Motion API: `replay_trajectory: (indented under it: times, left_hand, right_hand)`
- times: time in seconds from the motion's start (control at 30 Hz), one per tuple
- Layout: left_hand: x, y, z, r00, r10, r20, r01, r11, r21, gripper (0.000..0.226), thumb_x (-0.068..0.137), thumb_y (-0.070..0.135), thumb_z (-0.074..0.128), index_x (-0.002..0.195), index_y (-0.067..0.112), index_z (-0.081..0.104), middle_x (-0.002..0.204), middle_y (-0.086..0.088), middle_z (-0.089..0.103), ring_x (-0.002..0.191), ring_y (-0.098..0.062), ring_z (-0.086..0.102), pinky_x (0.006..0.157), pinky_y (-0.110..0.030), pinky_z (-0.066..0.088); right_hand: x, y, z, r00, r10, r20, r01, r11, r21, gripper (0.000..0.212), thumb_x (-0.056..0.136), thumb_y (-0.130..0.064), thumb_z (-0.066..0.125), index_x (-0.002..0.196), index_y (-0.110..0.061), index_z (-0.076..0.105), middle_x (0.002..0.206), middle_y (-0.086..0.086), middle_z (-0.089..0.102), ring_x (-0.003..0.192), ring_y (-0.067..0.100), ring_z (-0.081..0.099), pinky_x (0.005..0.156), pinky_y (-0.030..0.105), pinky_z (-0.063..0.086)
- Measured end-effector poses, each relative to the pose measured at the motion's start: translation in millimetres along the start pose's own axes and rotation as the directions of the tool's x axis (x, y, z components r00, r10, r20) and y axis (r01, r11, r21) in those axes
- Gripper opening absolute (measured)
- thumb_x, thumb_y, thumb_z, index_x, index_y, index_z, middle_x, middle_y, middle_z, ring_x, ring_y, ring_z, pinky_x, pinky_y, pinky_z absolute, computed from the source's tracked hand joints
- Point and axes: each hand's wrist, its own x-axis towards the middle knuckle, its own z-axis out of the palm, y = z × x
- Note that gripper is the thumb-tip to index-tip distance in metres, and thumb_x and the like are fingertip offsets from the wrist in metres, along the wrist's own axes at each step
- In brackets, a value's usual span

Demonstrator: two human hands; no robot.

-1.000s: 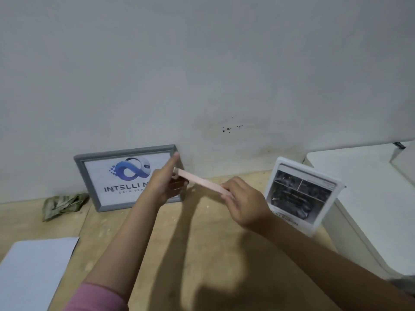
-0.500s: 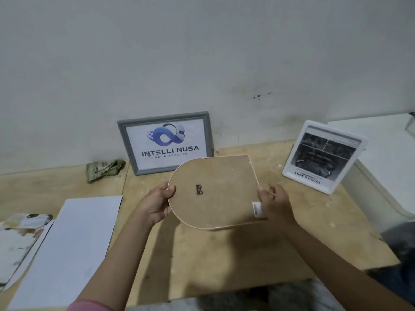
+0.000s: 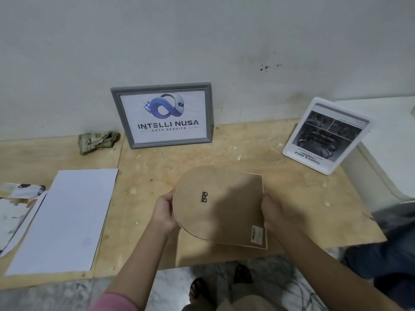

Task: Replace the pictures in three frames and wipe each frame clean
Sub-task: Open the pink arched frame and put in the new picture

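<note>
The wooden surface [image 3: 224,153] is carrying the grey frame [image 3: 162,115] and white frame [image 3: 326,135]. Both hands are holding the arched frame [image 3: 220,205] back-up just above it, left hand [image 3: 165,213] and right hand [image 3: 272,212] fingers curled round opposite edges. Best lowering it flat before opening the backing.

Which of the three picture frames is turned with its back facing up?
The arch-shaped frame held between the left hand and right hand: only its brown backing shows. The grey frame and white frame show their pictures.
</note>
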Motion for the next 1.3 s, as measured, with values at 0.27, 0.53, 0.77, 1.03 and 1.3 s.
replay_trajectory:
  times: [0.27, 0.53, 0.77, 1.03, 1.3]
  left_hand:
    - [15.9, -33.4, 14.3, 0.860, 0.447, -0.247, -0.363, 0.876, 0.318, 0.017, 0.101, 0.020, 0.044, 0.088, 0.014, 0.055, 0.089, -0.004, 0.062, 0.074, -0.014, 0.057, 0.061, -0.026, 0.047]
    - [23.0, -50.5, 6.7, 0.687, 0.661, -0.302, -0.357, 0.669, 0.652, 0.019, 0.095, 0.022, 0.056, 0.081, 0.009, 0.058, 0.071, 0.002, 0.056, 0.066, -0.012, 0.050, 0.060, -0.018, 0.038]
    - [20.2, -47.9, -0.7, 0.609, 0.707, -0.361, -0.302, 0.627, 0.718, 0.017, 0.092, 0.016, 0.058, 0.098, 0.002, 0.065, 0.094, -0.008, 0.064, 0.087, -0.019, 0.056, 0.080, -0.026, 0.042]
    - [18.1, -26.1, -21.0, 0.569, 0.700, -0.432, -0.184, 0.620, 0.763, 0.021, 0.091, 0.023, 0.057, 0.098, 0.006, 0.068, 0.105, -0.011, 0.069, 0.100, -0.029, 0.061, 0.088, -0.035, 0.045]
    - [15.1, -9.8, -30.8, 0.593, 0.671, -0.445, -0.181, 0.650, 0.738, 0.010, 0.087, 0.015, 0.059, 0.090, 0.008, 0.066, 0.099, -0.012, 0.069, 0.091, -0.027, 0.061, 0.085, -0.034, 0.046]
  right_hand:
    - [5.6, 2.5, -10.6, 0.981, -0.149, -0.126, 0.142, 0.988, -0.064, 0.025, 0.099, -0.015, 0.037, 0.114, -0.013, 0.058, 0.101, 0.002, 0.057, 0.087, 0.016, 0.050, 0.066, 0.025, 0.037]
    - [18.1, 1.0, -10.0, 0.965, -0.239, -0.106, 0.209, 0.949, -0.237, 0.029, 0.096, -0.013, 0.040, 0.115, -0.018, 0.062, 0.106, 0.009, 0.065, 0.088, 0.021, 0.056, 0.078, 0.028, 0.042]
    - [22.5, 4.1, 3.0, 0.949, -0.314, -0.042, 0.263, 0.854, -0.448, 0.030, 0.091, -0.006, 0.045, 0.112, -0.010, 0.066, 0.108, 0.018, 0.067, 0.102, 0.034, 0.059, 0.084, 0.032, 0.043]
    - [10.8, -0.1, 21.2, 0.931, -0.353, 0.095, 0.358, 0.829, -0.431, 0.025, 0.081, 0.003, 0.048, 0.096, -0.004, 0.066, 0.097, 0.012, 0.067, 0.094, 0.028, 0.059, 0.076, 0.029, 0.043]
    - [7.1, 13.0, 31.8, 0.893, -0.405, 0.197, 0.445, 0.722, -0.531, 0.022, 0.084, 0.000, 0.047, 0.097, -0.004, 0.065, 0.101, 0.013, 0.062, 0.095, 0.029, 0.057, 0.078, 0.029, 0.042]
